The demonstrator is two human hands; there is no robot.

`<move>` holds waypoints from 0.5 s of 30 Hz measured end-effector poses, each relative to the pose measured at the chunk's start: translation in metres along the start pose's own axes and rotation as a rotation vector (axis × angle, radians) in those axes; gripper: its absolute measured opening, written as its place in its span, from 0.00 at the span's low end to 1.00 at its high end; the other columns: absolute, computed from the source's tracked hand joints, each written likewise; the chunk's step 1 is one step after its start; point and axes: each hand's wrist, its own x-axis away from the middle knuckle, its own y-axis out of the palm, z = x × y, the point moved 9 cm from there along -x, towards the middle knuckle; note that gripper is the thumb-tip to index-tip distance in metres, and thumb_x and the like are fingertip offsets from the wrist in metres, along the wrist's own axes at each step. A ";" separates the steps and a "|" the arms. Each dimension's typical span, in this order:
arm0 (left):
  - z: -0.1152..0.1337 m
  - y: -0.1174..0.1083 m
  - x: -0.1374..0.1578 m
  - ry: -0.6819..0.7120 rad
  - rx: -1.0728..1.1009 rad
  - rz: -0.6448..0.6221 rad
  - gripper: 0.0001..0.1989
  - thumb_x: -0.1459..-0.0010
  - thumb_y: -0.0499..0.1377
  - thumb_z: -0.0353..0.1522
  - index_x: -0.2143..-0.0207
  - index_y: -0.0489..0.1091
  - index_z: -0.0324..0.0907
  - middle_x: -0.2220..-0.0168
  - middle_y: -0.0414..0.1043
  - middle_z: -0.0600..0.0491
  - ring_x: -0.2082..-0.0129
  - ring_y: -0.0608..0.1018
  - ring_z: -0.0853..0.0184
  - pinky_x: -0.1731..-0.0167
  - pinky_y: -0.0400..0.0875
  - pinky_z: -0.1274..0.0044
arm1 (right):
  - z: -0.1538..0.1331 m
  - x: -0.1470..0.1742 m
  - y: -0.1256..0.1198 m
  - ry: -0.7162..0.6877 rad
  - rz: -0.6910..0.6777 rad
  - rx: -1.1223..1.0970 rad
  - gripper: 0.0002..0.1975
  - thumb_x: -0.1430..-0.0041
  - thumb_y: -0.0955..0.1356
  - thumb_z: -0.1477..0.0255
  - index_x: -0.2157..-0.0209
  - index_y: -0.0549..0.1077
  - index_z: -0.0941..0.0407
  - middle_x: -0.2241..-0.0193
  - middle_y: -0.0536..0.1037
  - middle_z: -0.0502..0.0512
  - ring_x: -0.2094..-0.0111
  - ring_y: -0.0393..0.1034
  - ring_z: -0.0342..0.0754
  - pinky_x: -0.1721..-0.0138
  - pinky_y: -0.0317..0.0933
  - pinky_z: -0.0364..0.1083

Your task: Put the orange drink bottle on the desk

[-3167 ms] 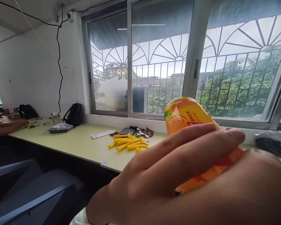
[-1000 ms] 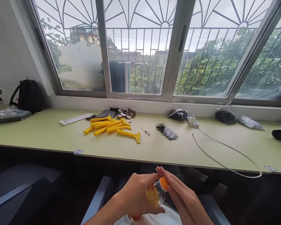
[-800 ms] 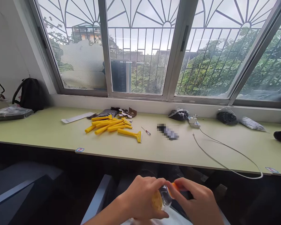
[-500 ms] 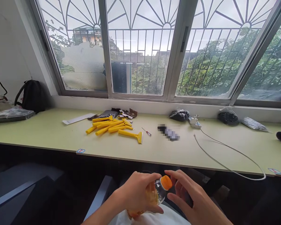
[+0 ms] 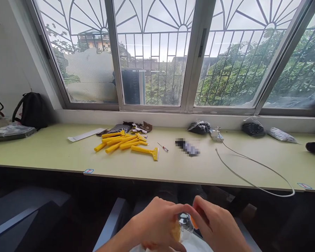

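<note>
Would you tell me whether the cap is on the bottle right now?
On: a sliver of orange cap sits at the bottle neck, under the right hand fingers. Whether it is screwed tight cannot be told.

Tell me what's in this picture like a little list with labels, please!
left hand: wrapped around a clear bottle with orange drink
right hand: fingers closed over the bottle's orange cap
desk: long, pale green, under the window
on the desk: yellow scrapers, small screwdriver, white cable, dark bags
far left: black backpack

Pale green desk (image 5: 55, 154) below barred windows (image 5: 152, 52)
</note>
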 end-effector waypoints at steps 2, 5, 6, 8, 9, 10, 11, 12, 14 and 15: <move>0.000 -0.007 0.003 0.042 0.154 -0.038 0.41 0.63 0.72 0.56 0.46 0.73 0.53 0.65 0.77 0.58 0.69 0.76 0.66 0.65 0.68 0.76 | -0.027 0.006 -0.012 -0.326 0.051 -0.046 0.10 0.33 0.63 0.61 0.61 0.73 0.51 0.73 0.75 0.48 0.74 0.66 0.36 0.71 0.63 0.37; -0.008 -0.012 0.008 0.033 0.403 -0.131 0.43 0.66 0.75 0.53 0.46 0.74 0.50 0.65 0.76 0.59 0.67 0.76 0.67 0.64 0.70 0.78 | -0.051 0.022 -0.024 -0.631 0.108 -0.015 0.16 0.35 0.67 0.69 0.46 0.68 0.49 0.65 0.77 0.50 0.66 0.70 0.38 0.63 0.70 0.38; -0.011 -0.011 0.009 0.018 0.450 -0.160 0.44 0.68 0.76 0.53 0.47 0.75 0.49 0.65 0.75 0.59 0.66 0.76 0.67 0.64 0.71 0.78 | -0.053 0.023 -0.026 -0.645 0.123 -0.018 0.17 0.35 0.67 0.69 0.46 0.67 0.50 0.65 0.76 0.50 0.65 0.70 0.38 0.63 0.71 0.38; -0.013 -0.009 0.010 0.000 0.495 -0.192 0.45 0.71 0.77 0.52 0.47 0.75 0.48 0.65 0.74 0.59 0.65 0.75 0.66 0.63 0.71 0.78 | -0.052 0.023 -0.025 -0.617 0.128 -0.052 0.13 0.35 0.67 0.68 0.49 0.68 0.51 0.67 0.75 0.49 0.66 0.68 0.38 0.65 0.69 0.37; -0.013 -0.008 0.010 0.000 0.502 -0.198 0.46 0.71 0.77 0.51 0.47 0.75 0.49 0.64 0.75 0.59 0.65 0.75 0.66 0.63 0.71 0.78 | -0.050 0.021 -0.024 -0.590 0.130 -0.067 0.10 0.35 0.66 0.67 0.53 0.69 0.52 0.69 0.74 0.48 0.68 0.67 0.37 0.67 0.68 0.37; -0.011 -0.007 0.009 0.000 0.499 -0.190 0.46 0.70 0.77 0.51 0.46 0.75 0.48 0.64 0.75 0.58 0.65 0.75 0.66 0.63 0.71 0.78 | -0.048 0.020 -0.023 -0.559 0.133 -0.070 0.08 0.34 0.66 0.66 0.56 0.69 0.53 0.71 0.73 0.48 0.70 0.66 0.36 0.69 0.65 0.37; -0.010 -0.007 0.008 -0.003 0.482 -0.169 0.46 0.70 0.77 0.50 0.45 0.75 0.48 0.64 0.76 0.58 0.65 0.76 0.66 0.62 0.71 0.78 | -0.045 0.018 -0.021 -0.526 0.136 -0.058 0.07 0.34 0.66 0.65 0.60 0.69 0.53 0.73 0.72 0.47 0.72 0.65 0.36 0.71 0.63 0.37; -0.008 -0.008 0.008 -0.011 0.453 -0.136 0.46 0.69 0.77 0.49 0.45 0.75 0.48 0.65 0.77 0.58 0.66 0.76 0.66 0.62 0.71 0.77 | -0.043 0.017 -0.019 -0.498 0.142 -0.034 0.08 0.35 0.66 0.64 0.64 0.68 0.54 0.74 0.71 0.46 0.73 0.63 0.36 0.72 0.60 0.38; -0.005 -0.013 0.008 -0.043 0.376 -0.048 0.44 0.69 0.77 0.47 0.46 0.75 0.48 0.65 0.78 0.57 0.67 0.77 0.66 0.62 0.71 0.76 | -0.038 0.015 -0.017 -0.446 0.162 0.011 0.12 0.35 0.67 0.63 0.70 0.66 0.54 0.77 0.69 0.45 0.76 0.59 0.35 0.74 0.55 0.39; -0.004 -0.018 0.009 -0.068 0.337 0.008 0.43 0.68 0.77 0.47 0.46 0.75 0.48 0.64 0.79 0.56 0.67 0.77 0.65 0.61 0.71 0.75 | -0.037 0.014 -0.017 -0.432 0.179 0.013 0.14 0.34 0.66 0.64 0.72 0.64 0.54 0.78 0.67 0.44 0.78 0.57 0.34 0.75 0.52 0.39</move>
